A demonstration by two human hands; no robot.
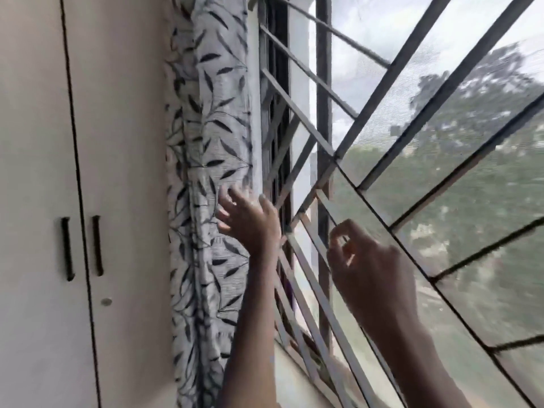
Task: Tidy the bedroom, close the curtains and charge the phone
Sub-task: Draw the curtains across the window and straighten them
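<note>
Curtain (212,172) bunched left of the window grille (309,260); left hand (250,222) spread open, reaching it; right hand (371,278) loosely curled, empty; next, grip and draw across.

Motion blur smears both hands, so whether the left hand (248,219) touches the curtain (212,172) cannot be told, nor whether the curled right hand (371,275) grips anything. The curtain runs off the top and bottom edges. Trees (471,148) beyond the grille (391,83) are a blur.
</note>
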